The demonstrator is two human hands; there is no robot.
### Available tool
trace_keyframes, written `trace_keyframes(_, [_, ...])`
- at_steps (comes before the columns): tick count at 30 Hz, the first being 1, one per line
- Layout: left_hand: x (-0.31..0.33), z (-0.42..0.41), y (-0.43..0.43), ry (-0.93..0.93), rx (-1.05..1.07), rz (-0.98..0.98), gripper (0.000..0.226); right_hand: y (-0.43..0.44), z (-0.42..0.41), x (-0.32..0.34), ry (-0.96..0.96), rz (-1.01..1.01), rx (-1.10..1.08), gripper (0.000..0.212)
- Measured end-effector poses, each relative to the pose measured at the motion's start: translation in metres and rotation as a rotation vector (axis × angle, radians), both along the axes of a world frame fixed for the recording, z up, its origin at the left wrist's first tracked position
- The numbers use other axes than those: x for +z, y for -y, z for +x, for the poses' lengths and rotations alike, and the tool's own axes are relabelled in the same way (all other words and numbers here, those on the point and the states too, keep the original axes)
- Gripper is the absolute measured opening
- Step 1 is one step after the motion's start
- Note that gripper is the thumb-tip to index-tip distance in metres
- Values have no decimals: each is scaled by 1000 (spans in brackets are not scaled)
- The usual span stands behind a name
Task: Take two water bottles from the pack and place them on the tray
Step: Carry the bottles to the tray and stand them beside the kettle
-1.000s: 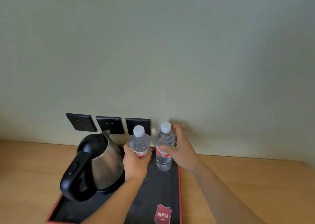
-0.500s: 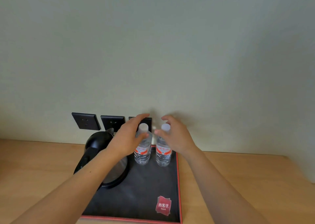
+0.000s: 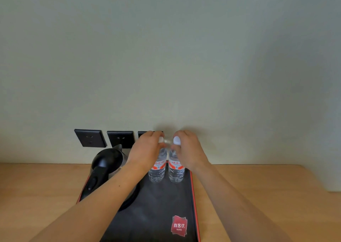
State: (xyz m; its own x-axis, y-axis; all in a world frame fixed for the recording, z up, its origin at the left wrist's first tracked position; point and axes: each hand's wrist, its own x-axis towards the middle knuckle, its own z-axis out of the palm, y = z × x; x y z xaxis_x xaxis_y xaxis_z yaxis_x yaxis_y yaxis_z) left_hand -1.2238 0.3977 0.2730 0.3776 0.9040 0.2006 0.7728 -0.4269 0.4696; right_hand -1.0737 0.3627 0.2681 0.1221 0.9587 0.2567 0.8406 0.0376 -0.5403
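both water bottles stand upright, side by side, at the 12 o'clock end of the tray point(image 3: 191, 190), the left bottle point(image 3: 157, 169) just beside the right bottle point(image 3: 176, 170). the left hand point(image 3: 145, 151) and right hand point(image 3: 186, 149) each keep a fingertip grip near a cap, though blur hides how tightly. this looks like the closing placement step; next, both hands need to let go and lift straight up, without tipping either bottle toward the kettle point(image 3: 108, 160) at 9 o'clock.

Two clear bottles point(image 3: 167, 169) upright, side by side, on black tray point(image 3: 156, 214).
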Motion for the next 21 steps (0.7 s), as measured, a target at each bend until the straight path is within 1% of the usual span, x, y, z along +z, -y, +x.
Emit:
trace_keyframes(3, [-3,3,-2,-7,-10,36,37,-2,3,-1,4,15,18,18])
trace_keyframes(10, [-3,-7,-4,32,-12,35,37,-7,17,1,-54,31,27,16])
trace_keyframes(13, [0,-8,-4,47,-26,30,37,-7,19,0,-77,36,21,17])
trace_keyframes(17, [2,-5,2,13,-80,13,38,-5,13,0,-115,11,46,23])
trace_keyframes(21, [0,-6,4,19,-66,12,42,-5,10,-2,-132,13,6,26])
